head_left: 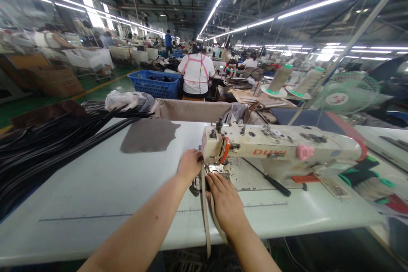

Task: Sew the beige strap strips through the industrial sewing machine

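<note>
L hand [190, 165] & R hand [225, 200] fingers pressed flat on strap [205, 216], probably; table edge [95, 244] near.

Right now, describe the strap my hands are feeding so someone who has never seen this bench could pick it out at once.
Start at the cream-coloured sewing machine on the white worktable. Below its needle end, the left hand and right hand flank a narrow beige strap that runs toward the table's near edge and hangs over it. Unlike the heap of black straps at far left, it is pale and single.
</note>
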`<action>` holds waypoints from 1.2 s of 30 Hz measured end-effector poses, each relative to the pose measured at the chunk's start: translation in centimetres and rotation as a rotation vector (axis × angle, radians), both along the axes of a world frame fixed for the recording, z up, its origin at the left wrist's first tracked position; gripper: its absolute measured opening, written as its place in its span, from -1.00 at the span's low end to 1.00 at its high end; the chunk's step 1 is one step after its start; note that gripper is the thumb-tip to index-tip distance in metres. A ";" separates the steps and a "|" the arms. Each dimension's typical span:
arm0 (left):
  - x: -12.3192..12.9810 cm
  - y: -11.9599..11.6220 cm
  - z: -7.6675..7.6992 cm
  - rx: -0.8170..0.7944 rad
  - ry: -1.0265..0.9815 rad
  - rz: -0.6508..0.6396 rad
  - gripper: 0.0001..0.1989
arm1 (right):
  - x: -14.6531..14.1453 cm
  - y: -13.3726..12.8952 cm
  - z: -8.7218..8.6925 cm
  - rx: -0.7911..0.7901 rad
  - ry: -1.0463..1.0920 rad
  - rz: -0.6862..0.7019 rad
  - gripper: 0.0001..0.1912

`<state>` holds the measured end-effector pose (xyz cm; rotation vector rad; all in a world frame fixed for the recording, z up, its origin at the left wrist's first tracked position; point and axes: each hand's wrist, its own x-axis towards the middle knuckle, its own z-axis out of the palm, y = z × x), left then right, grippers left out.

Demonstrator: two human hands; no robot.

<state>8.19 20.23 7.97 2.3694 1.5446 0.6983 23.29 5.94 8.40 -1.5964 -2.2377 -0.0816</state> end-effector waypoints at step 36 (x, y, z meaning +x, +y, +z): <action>-1.9 -0.5 0.0 0.095 -0.589 0.139 -0.89 | 0.3 -0.8 0.4 0.028 0.056 0.016 -0.61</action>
